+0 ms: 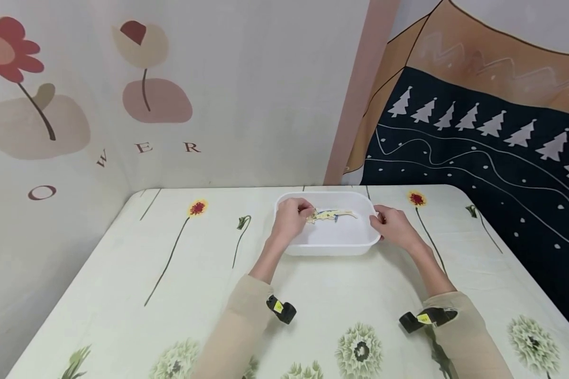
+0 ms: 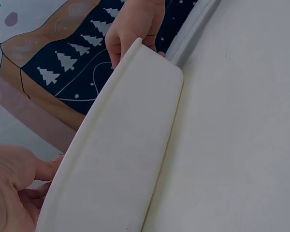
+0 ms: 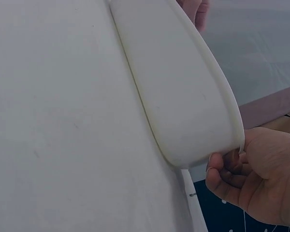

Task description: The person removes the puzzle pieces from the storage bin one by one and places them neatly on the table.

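A white plastic tub (image 1: 332, 249) stands on the table, and a small yellow toy reptile with blue patches (image 1: 331, 215) is inside it. My left hand (image 1: 290, 218) reaches over the tub's left side, thumb and curled fingers pinching the toy's left end. In the left wrist view, the tub's wall (image 2: 111, 140) hides most of the toy. My right hand (image 1: 395, 227) grips the tub's right rim. From the right wrist view, the right hand (image 3: 268, 179) has its thumb above the rim and fingers curled beneath.
The table (image 1: 208, 295) has a pale cloth printed with flowers. Behind it hangs a light curtain (image 1: 246, 95), and a dark cloth with white trees (image 1: 455, 147) lies to the right. Each sleeve carries a black wrist camera (image 1: 282, 309).
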### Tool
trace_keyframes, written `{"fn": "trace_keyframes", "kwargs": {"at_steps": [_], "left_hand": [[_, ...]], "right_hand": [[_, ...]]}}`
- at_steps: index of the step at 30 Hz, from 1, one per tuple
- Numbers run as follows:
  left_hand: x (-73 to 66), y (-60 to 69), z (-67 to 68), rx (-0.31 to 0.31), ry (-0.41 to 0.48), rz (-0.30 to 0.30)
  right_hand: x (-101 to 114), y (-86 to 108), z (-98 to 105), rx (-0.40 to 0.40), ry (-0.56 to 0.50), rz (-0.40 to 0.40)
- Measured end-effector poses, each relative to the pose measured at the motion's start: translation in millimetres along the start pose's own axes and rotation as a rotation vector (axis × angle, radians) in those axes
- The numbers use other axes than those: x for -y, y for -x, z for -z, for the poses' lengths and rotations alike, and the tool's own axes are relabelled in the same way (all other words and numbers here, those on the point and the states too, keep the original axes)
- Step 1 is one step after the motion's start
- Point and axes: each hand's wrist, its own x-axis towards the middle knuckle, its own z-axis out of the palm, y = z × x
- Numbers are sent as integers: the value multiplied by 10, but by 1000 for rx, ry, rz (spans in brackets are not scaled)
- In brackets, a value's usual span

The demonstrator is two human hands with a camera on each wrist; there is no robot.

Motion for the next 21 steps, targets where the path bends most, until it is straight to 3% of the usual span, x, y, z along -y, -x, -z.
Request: {"fn": "trace_keyframes", "kwargs": {"at_steps": [6, 11, 21], "left_hand": [[-35, 46, 99, 8, 123, 38], [-56, 59, 193, -28, 202, 61], [2, 52, 429, -135, 239, 24]], "right_hand": [[4, 12, -8, -20, -19, -3], [-2, -1, -14, -22, -23, -7], [-22, -2, -28, -22, -33, -16]]}}
